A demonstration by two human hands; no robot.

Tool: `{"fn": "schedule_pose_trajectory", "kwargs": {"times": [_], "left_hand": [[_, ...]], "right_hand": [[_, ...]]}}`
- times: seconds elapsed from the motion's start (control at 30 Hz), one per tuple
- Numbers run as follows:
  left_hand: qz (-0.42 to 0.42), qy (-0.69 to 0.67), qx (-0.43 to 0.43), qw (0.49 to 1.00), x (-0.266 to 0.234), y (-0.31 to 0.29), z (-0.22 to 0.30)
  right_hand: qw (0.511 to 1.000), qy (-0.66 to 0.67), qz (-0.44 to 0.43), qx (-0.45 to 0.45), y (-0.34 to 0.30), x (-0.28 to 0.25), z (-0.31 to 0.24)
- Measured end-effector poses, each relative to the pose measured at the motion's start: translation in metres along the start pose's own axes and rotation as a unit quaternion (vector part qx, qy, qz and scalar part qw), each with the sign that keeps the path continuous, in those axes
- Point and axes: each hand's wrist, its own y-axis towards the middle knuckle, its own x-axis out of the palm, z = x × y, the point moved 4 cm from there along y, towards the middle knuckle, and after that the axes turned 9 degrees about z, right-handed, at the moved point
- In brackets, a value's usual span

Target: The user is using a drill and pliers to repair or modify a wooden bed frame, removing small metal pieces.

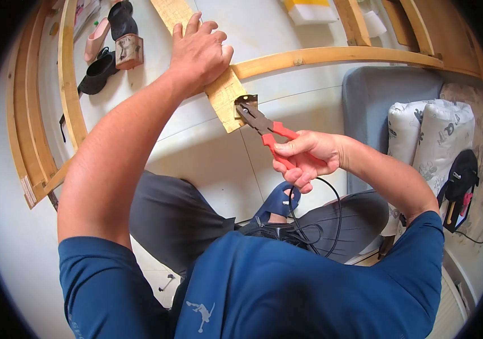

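A pair of combination pliers (261,124) with red handles is in my right hand (309,158), its fingers wrapped round the grips. The jaws meet a small dark metal bracket (247,99) at the edge of a wooden board (224,101), near the board's near end. Farther up that board, my left hand (201,53) presses down and grips it with bent fingers. Just right of the left hand, a long wooden rail (326,56) runs off to the right. How firmly the jaws hold the bracket, I cannot tell.
Wooden frame pieces (73,73) stand at the left beside black shoes (99,72) and a pink shoe (96,39). A grey padded seat (366,101) with patterned cushions (431,133) is at the right. A black cable (337,212) loops over my leg. A small metal piece (166,282) lies on the floor.
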Motion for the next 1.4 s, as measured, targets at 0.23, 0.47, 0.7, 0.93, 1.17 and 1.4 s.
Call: {"fn": "schedule_pose_trajectory", "kwargs": {"times": [0.23,0.47,0.7,0.93,1.17,1.4], "left_hand": [[0.023,-0.028,0.004,0.999,0.001,0.0,0.002],[0.016,-0.011,-0.001,1.0,0.004,-0.003,-0.003],[0.002,-0.01,-0.002,1.0,0.002,-0.003,0.0],[0.024,-0.016,-0.002,1.0,-0.001,-0.001,0.001],[-0.003,-0.01,-0.017,1.0,0.0,-0.003,-0.001],[0.009,-0.003,-0.014,1.0,0.002,-0.002,-0.001]], "right_hand": [[0.948,0.193,-0.002,-0.254,0.079,0.051,0.052],[0.895,0.299,-0.037,-0.329,0.115,0.097,0.038],[1.0,0.012,0.019,0.022,-0.001,-0.002,-0.001],[0.959,0.192,0.022,-0.207,0.071,0.052,0.046],[0.892,0.298,-0.041,-0.336,0.119,0.093,0.04],[0.997,0.077,-0.01,-0.031,0.02,0.011,0.017]]}}
